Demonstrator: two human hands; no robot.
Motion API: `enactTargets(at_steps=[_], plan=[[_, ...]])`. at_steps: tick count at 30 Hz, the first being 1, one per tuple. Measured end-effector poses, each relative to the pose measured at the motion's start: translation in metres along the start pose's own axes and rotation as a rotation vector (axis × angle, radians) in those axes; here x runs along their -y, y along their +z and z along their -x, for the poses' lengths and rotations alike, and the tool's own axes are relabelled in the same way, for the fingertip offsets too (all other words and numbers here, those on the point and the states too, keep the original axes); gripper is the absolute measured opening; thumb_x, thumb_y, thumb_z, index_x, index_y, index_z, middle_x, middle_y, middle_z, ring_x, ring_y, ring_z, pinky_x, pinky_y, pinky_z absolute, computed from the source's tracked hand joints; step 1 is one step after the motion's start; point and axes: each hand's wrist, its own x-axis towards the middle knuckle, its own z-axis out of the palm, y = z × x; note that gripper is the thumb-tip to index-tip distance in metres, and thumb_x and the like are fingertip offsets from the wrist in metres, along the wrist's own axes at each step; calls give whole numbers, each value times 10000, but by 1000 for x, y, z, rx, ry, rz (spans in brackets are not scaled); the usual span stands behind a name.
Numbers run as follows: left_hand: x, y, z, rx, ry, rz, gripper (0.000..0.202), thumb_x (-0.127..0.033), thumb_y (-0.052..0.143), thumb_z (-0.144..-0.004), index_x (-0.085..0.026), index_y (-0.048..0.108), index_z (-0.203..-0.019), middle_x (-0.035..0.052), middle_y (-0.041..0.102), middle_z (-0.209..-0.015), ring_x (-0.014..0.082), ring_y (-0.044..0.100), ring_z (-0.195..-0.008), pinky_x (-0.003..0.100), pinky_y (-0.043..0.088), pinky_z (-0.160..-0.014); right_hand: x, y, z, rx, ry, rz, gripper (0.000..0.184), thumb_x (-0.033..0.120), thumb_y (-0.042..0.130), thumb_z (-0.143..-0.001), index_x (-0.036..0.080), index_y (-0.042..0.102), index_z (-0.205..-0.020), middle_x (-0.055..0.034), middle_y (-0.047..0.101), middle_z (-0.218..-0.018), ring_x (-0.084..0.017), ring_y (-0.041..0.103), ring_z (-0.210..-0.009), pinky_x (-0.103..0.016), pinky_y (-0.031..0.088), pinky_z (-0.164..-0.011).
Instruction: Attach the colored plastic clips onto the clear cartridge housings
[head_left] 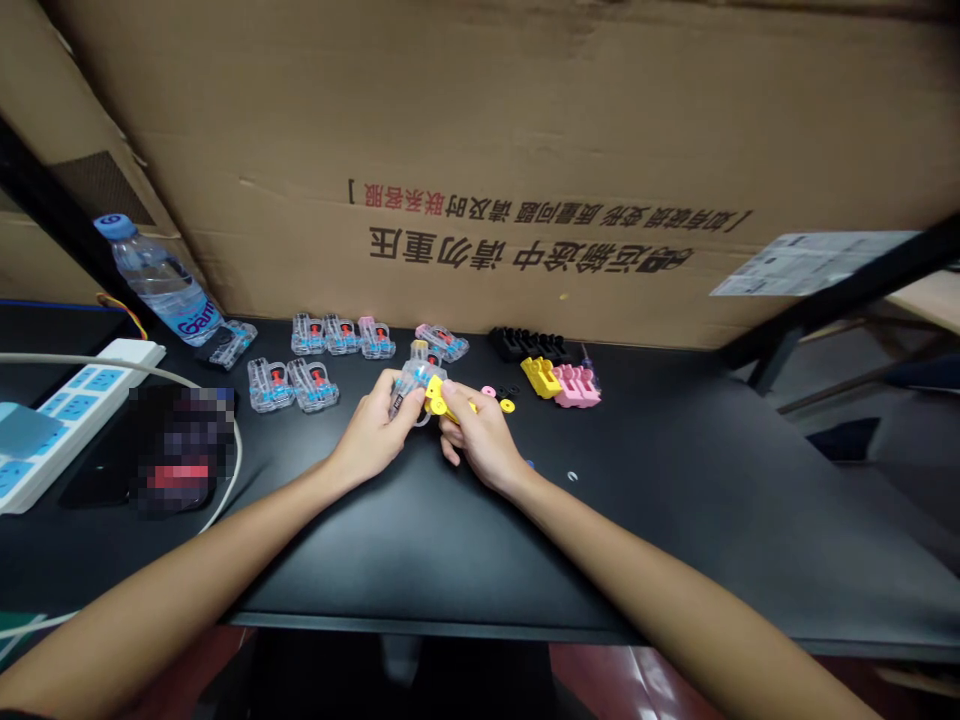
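My left hand (382,420) is closed around a clear plastic toy gun (418,368) with blue parts inside and a yellowish tip. Against the toy gun's right side, my right hand (484,430) pinches a yellow plastic part (436,392); the fingers cover much of it. Just beyond my right hand lie a pink disc (488,391), a yellow disc (508,406) and small black rings (513,391). Another clear toy gun (444,343) with a pink tip rests behind my hands.
Several clear toy guns (313,386) lie at left. Black (529,346), yellow (541,377) and pink (576,386) moulded parts sit to the right. A water bottle (169,285), power strip (90,400), white cable (238,450) and dark phone (97,483) occupy the left. Cardboard (480,120) stands behind.
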Motion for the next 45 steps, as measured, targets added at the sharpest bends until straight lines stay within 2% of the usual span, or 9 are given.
enactTargets(at_steps=[3, 8, 14, 22, 28, 33, 40, 45], plan=[[-3, 0, 1, -13, -4, -15, 319, -516, 522, -1050, -220, 548, -1166, -90, 538, -672, 78, 432, -461, 204, 356, -494, 4, -2, -1, 5, 28, -19, 560, 732, 787, -857, 231, 542, -813, 147, 253, -520, -53, 153, -414, -182, 413, -321], [-7, -3, 2, 34, -31, 21, 366, -531, 578, -1023, -215, 566, -1209, -88, 544, -666, 73, 450, -423, 194, 346, -433, 11, -10, -5, 112, 135, -18, 552, 705, 800, -860, 226, 538, -779, 153, 243, -494, -47, 132, -405, -186, 401, -318], [-7, 0, -3, 66, -127, 287, 528, -694, 660, -932, -216, 543, -1123, -105, 506, -648, 55, 366, -364, 187, 360, -340, 4, -10, -4, 73, 4, 62, 556, 725, 768, -879, 220, 558, -782, 139, 277, -513, -52, 199, -395, -187, 413, -322], [-6, -2, -3, 37, -99, 298, 527, -683, 684, -943, -207, 572, -1138, -107, 499, -643, 41, 387, -348, 172, 379, -322, 1, -9, -1, 47, -78, 170, 532, 720, 705, -932, 225, 558, -806, 122, 323, -546, -64, 304, -380, -199, 437, -339], [-7, 2, -3, 28, -98, 386, 640, -754, 709, -885, -206, 537, -1168, -125, 453, -631, 54, 380, -376, 185, 444, -311, -2, 3, 4, -5, -94, 58, 528, 724, 709, -929, 231, 546, -832, 124, 339, -556, -63, 275, -403, -215, 487, -377], [-5, 2, -4, -37, -89, 378, 589, -737, 708, -897, -221, 511, -1103, -130, 437, -639, 48, 372, -368, 183, 442, -312, -5, 1, -1, -103, -110, -21, 549, 728, 730, -918, 241, 502, -809, 124, 344, -554, -57, 247, -408, -198, 451, -363], [3, -2, -5, -50, -50, 315, 490, -666, 649, -979, -227, 525, -1158, -114, 485, -677, 49, 419, -375, 172, 434, -336, -2, -2, 0, -20, -58, 10, 528, 714, 735, -920, 233, 537, -827, 140, 293, -520, -56, 205, -392, -200, 432, -351], [5, -4, -3, 26, -30, 231, 457, -636, 580, -1034, -232, 522, -1238, -113, 504, -657, 59, 440, -374, 162, 394, -346, 0, 1, 3, 17, -43, 34, 506, 701, 737, -918, 231, 567, -842, 140, 283, -520, -62, 212, -399, -206, 447, -369]])
